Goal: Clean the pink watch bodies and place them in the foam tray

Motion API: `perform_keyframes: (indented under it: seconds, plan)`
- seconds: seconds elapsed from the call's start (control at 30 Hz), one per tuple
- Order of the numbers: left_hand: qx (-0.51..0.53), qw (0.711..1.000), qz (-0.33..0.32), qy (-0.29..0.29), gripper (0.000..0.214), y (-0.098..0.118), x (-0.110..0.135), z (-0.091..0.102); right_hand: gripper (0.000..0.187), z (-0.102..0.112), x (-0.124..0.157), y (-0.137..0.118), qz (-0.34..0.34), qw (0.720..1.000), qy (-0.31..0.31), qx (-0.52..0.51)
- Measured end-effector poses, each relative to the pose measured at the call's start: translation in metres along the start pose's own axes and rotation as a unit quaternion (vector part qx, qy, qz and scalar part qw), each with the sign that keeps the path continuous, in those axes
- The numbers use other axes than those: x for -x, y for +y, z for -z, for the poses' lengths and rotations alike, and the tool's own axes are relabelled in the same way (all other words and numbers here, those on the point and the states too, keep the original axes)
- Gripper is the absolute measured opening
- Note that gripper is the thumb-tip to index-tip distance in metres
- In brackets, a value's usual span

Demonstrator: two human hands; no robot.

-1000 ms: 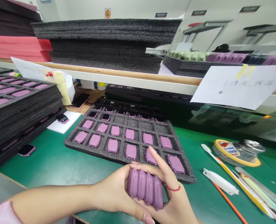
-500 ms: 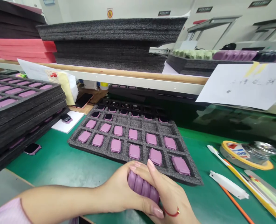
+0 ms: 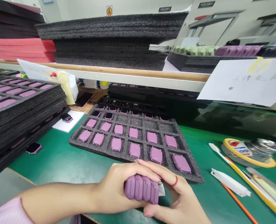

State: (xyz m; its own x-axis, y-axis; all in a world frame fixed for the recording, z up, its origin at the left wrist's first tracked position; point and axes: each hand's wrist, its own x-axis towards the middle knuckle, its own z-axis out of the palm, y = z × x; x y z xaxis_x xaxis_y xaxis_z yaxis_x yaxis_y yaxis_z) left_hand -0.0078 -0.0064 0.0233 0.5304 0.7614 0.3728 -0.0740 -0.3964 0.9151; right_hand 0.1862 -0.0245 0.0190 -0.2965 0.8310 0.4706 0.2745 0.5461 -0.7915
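Observation:
My left hand [image 3: 116, 189] is closed around a stack of several purple watch cases [image 3: 141, 189] pressed side by side, just in front of the foam tray. Curled over the stack's right end is my right hand [image 3: 177, 199], fingers on top and thumb below, a red ring on one finger. Between the right palm and the stack shows a bit of white material [image 3: 161, 189], too hidden to name. Beyond the hands lies the dark grey foam tray [image 3: 191, 178]. Purple watch cases [image 3: 135, 150] fill its front rows, and dark-screened watches [image 3: 109, 116] sit farther back.
Left stands a stack of foam trays [image 3: 35, 109] beside a loose watch [image 3: 34, 148]. On the right lie a tape roll [image 3: 247, 152] with a metal-capped jar, a toothbrush [image 3: 240, 174], a white plastic tool [image 3: 231, 182] and an orange stick [image 3: 240, 205]. A shelf [image 3: 128, 72] overhangs the back.
My right hand has turned and shifted rightward from over the stack to its right end. The watch cases are now more exposed, and the bit of white material has come into view.

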Motion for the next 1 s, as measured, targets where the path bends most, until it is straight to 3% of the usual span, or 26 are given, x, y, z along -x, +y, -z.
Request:
perform_keyframes:
  seconds: [0.27,0.63,0.83,1.0]
  plan:
    - [-0.015,1.000,-0.018,-0.017,0.043,0.000,0.000,0.002,0.083,0.001,0.001,0.003,0.029,1.000,-0.004,0.011]
    - [0.014,0.999,0.012,-0.040,0.042,0.001,0.001,0.003,0.069,0.003,0.001,0.001,0.088,0.993,-0.030,0.074]
    - [0.084,0.993,0.080,0.034,0.052,0.002,-0.001,0.001,0.074,0.013,0.010,0.001,0.118,0.988,-0.030,0.097]
    - [0.177,0.974,0.131,0.049,0.051,0.001,-0.004,0.001,0.052,0.015,0.008,0.005,0.156,0.981,-0.003,0.116]
